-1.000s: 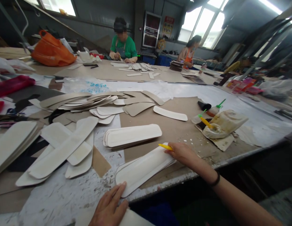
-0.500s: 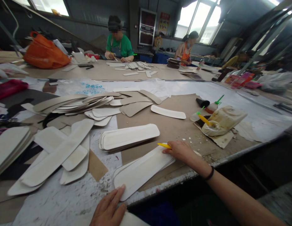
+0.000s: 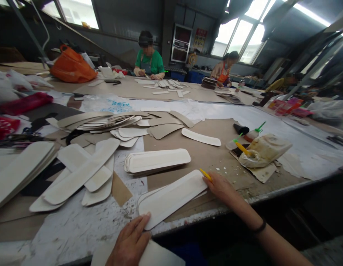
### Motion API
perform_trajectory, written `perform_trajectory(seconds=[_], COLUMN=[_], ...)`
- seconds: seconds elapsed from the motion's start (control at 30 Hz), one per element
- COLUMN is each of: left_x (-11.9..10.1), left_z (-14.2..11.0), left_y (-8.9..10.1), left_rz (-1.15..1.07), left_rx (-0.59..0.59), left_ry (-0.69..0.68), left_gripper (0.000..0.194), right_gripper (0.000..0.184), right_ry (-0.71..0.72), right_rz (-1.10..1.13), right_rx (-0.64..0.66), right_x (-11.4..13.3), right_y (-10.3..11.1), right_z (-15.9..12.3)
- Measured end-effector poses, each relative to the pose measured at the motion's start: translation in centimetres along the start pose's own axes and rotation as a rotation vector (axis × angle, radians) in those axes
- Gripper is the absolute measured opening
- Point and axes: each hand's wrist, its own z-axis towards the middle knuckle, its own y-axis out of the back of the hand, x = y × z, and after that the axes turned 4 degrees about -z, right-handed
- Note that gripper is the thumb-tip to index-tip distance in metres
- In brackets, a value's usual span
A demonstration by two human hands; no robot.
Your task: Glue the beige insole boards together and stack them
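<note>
My right hand point(image 3: 219, 186) is closed around a thin yellow plastic spreader point(image 3: 206, 175), its tip at the far right end of a long white rounded panel point(image 3: 172, 199). That panel lies slanted over several similar ones at the table's near edge. Fingers of my left hand point(image 3: 132, 236) rest stretched out on the panel's near left corner. Below this hand, another pale panel point(image 3: 161, 254) shows partly at the table edge. Just behind lies a neat stack of white panels point(image 3: 157, 161).
Crossed panels point(image 3: 82, 171) and a fanned pile point(image 3: 105, 121) lie left. At right, a stained glue container point(image 3: 267, 147) holds a yellow stick, near small green-tipped bottles point(image 3: 253, 133). An orange bag point(image 3: 73, 66) sits far left. Co-workers, one in a green shirt point(image 3: 149, 62), work across the table.
The view has shifted, so the scene sits farther right. My right hand with the spreader has moved outward to the panel's far right corner. My left hand stays at the near corner.
</note>
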Motion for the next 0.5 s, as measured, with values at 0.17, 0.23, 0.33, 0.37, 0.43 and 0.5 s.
perform_trajectory(seconds=[0.17,0.23,0.33,0.37,0.43,0.5], left_x=[-0.1,-0.2,-0.3,-0.4,-0.6,-0.8], left_z=[0.0,0.4,1.3,1.6,2.1,2.4], left_y=[-0.2,0.6,2.5,3.1,4.0,4.5], left_rz=[-0.248,-0.439,-0.871,-1.011,-1.235,-1.381], left_rx=[-0.064,-0.041,-0.070,-0.155,-0.400,-0.578], left_ry=[0.161,0.276,0.703,0.898,1.246,1.396], left_gripper=[0.022,0.020,0.017,0.017,0.019,0.027], right_gripper=[0.022,0.022,0.026,0.028,0.035,0.041], right_ry=[0.008,-0.007,-0.032,-0.045,-0.074,-0.096], right_rz=[0.088,0.112,0.294,0.417,0.675,0.827], right_rx=[-0.040,-0.053,0.006,0.060,0.169,0.205], right_x=[-0.3,-0.3,-0.1,0.0,0.0,0.2], right_y=[-0.2,0.0,0.7,0.9,1.6,2.2], right_z=[0.5,0.7,0.5,0.3,-0.4,-1.3])
